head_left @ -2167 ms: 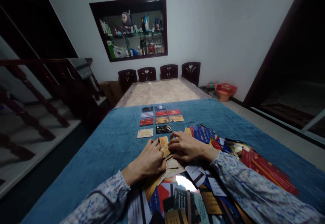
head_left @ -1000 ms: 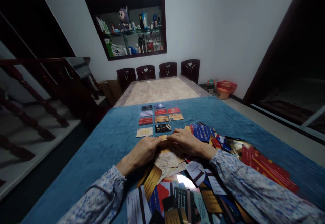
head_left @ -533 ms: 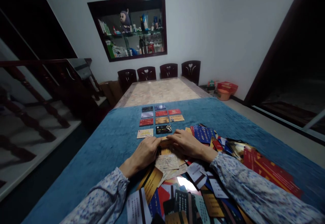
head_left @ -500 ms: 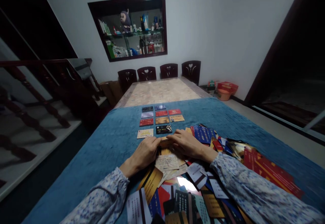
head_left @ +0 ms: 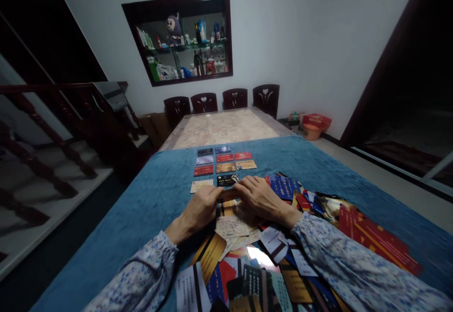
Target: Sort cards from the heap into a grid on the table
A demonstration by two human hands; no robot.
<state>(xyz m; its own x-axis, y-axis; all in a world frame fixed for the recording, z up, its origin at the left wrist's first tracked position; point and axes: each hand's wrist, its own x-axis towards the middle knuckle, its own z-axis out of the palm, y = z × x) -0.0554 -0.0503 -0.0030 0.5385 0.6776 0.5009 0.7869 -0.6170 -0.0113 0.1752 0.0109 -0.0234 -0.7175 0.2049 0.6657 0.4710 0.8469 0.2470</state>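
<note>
My left hand (head_left: 202, 208) and my right hand (head_left: 259, 196) meet over a blue cloth (head_left: 148, 208), fingers curled, both pinching a gold card (head_left: 229, 194) between them. It is held just in front of a black card (head_left: 227, 180), the nearest one in a neat grid of cards (head_left: 223, 162) laid out in rows. A cream card (head_left: 200, 185) lies left of the black one. Below and right of my hands spreads a loose heap of cards (head_left: 269, 260).
Beyond the cloth the marble tabletop (head_left: 222, 128) runs to several dark chairs (head_left: 219, 100) by the wall. A wall niche (head_left: 184, 38) holds bottles and a plush toy. A wooden stair rail (head_left: 53, 128) stands left; a red basin (head_left: 314, 125) sits on the floor right.
Both hands have slid a little forward toward the card grid, carrying the gold card between them; more of the heap under my wrists is uncovered.
</note>
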